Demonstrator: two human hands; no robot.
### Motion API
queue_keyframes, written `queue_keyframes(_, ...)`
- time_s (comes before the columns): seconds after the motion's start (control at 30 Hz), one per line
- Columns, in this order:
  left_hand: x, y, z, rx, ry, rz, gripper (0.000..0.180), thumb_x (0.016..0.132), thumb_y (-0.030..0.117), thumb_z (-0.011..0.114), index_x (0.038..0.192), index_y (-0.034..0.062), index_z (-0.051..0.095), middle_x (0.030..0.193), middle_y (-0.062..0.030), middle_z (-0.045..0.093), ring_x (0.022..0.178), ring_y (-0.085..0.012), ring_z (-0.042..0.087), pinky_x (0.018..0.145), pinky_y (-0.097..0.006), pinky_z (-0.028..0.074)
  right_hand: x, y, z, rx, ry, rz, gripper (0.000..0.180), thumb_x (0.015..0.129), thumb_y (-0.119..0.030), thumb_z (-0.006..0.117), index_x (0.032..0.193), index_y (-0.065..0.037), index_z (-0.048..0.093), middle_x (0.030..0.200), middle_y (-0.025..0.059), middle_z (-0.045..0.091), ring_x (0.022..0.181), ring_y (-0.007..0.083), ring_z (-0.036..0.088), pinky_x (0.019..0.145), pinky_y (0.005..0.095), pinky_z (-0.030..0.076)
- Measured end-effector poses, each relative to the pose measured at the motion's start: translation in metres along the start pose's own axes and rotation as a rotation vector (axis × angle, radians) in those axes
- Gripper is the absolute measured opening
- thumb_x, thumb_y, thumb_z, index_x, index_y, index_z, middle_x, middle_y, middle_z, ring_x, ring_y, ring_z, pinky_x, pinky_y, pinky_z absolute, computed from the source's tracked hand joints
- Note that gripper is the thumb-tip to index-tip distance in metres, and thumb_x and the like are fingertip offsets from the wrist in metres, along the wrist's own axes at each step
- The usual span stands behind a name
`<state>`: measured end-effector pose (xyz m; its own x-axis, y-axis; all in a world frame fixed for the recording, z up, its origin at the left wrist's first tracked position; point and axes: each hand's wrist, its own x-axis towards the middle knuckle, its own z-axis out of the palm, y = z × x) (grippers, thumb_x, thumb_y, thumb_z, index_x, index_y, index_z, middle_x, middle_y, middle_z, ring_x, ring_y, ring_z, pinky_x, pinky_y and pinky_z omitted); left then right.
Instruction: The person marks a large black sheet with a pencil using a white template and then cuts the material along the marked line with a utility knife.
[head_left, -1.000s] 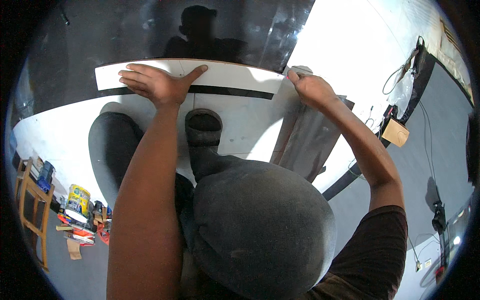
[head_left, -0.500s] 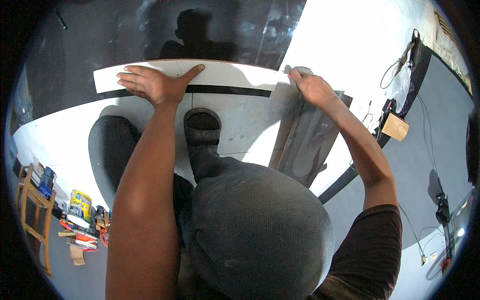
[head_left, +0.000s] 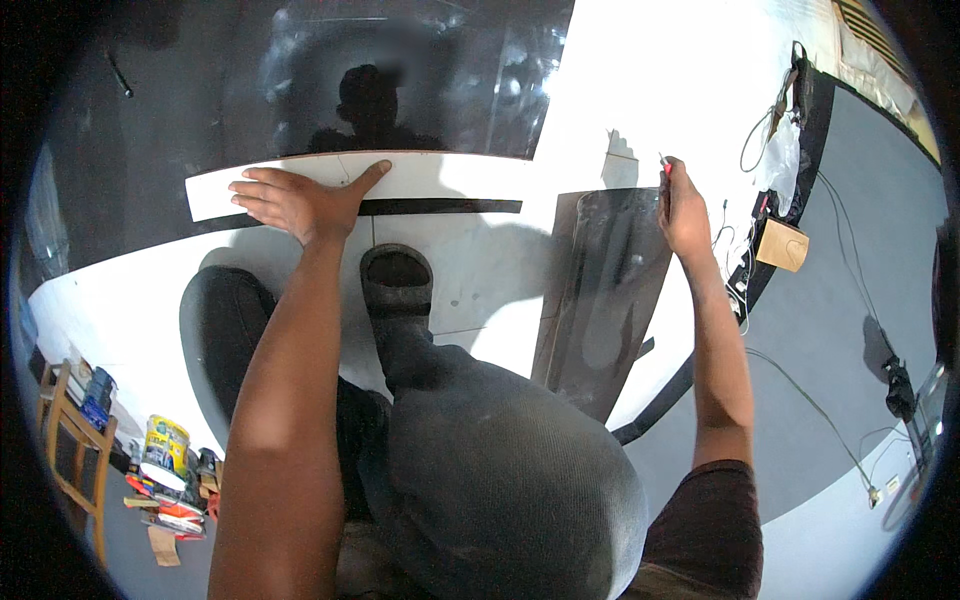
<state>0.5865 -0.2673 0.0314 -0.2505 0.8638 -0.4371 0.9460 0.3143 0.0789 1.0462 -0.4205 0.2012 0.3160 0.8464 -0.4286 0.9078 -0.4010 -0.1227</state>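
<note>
A long white strip (head_left: 430, 172) lies along the near edge of a glossy dark sheet (head_left: 210, 95). My left hand (head_left: 295, 205) rests flat on the strip's left part, fingers spread and thumb stretched to the right. Beyond the strip's right end, my right hand (head_left: 683, 210) is raised above the white floor, closed around a small red tool (head_left: 667, 168). A thin pale tip pokes out past the fingers; my grip hides the rest, so its exact kind is unclear. Under the white strip's near side runs a narrow black band (head_left: 450, 207).
A dark glossy panel (head_left: 600, 300) lies on the floor right of my sandalled foot (head_left: 397, 275). Cables, a clear plastic bag (head_left: 780, 160) and a tan square piece (head_left: 783, 246) are farther right. At lower left stand a wooden chair frame (head_left: 80, 460) and a yellow tub (head_left: 165, 448) among tools.
My right hand has left the strip's right end and moved right with the red tool, away from the dark sheet. My left hand stays spread on the strip. The whole view has shifted slightly.
</note>
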Motion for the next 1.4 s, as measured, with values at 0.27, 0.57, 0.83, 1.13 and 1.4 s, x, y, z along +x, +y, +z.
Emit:
queue_keyframes(0.27, -0.006, -0.01, 0.009, -0.079, 0.129, 0.203, 0.174, 0.058, 0.093, 0.086, 0.171, 0.0006, -0.008, 0.165, -0.053, -0.009, 0.155, -0.0733, -0.013, 0.12, -0.086, 0.006, -0.056, -0.069, 0.072, 0.412, 0.487, 0.319, 0.024, 0.115, -0.018, 0.051, 0.125, 0.003, 0.056, 0.094, 0.0229, 0.067, 0.082, 0.0304, 0.066, 0.079, 0.0427, 0.054)
queue_keyframes(0.57, -0.081, -0.023, 0.036, -0.114, -0.021, 0.376, 0.165, 0.061, 0.096, 0.08, 0.176, 0.0189, -0.01, 0.166, -0.0485, -0.026, 0.154, -0.0689, -0.027, 0.122, -0.082, -0.005, -0.148, -0.188, 0.19, 0.763, 0.69, 0.534, 0.02, 0.114, -0.013, 0.052, 0.125, 0.004, 0.054, 0.089, 0.0177, 0.064, 0.077, 0.0248, 0.062, 0.075, 0.0387, 0.051)
queue_keyframes(0.83, -0.142, -0.024, -0.038, -0.137, -0.409, 0.63, 0.142, 0.076, 0.083, 0.08, 0.177, 0.0124, 0.009, 0.171, -0.0481, 0.007, 0.161, -0.0645, 0.008, 0.129, -0.071, 0.017, -0.185, -0.183, 0.2, 0.521, 0.764, 0.447, 0.026, 0.113, -0.018, 0.06, 0.128, 0.002, 0.059, 0.096, 0.0212, 0.07, 0.083, 0.0257, 0.066, 0.077, 0.0404, 0.054)
queue_keyframes(1.13, 0.047, -0.107, -0.138, -0.249, -0.084, 0.787, 0.083, 0.093, 0.041, 0.083, 0.155, -0.0054, 0.053, 0.158, -0.0343, 0.052, 0.148, -0.0499, 0.051, 0.125, -0.054, 0.041, -0.094, -0.142, 0.167, 0.676, 0.763, 0.266, 0.039, 0.098, -0.017, 0.083, 0.127, 0.004, 0.066, 0.091, 0.006, 0.068, 0.075, 0.0155, 0.058, 0.07, 0.0331, 0.051)
queue_keyframes(1.4, 0.148, -0.171, -0.178, -0.062, 0.049, 0.534, 0.104, 0.082, 0.041, 0.093, 0.164, 0.0002, 0.043, 0.171, -0.0337, 0.034, 0.155, -0.0488, 0.042, 0.128, -0.05, 0.038, 0.03, -0.124, 0.123, 1.247, 0.009, 0.566, 0.023, 0.094, -0.018, 0.087, 0.104, -0.007, 0.07, 0.075, -0.0042, 0.061, 0.056, 0.0077, 0.053, 0.048, 0.0265, 0.041)
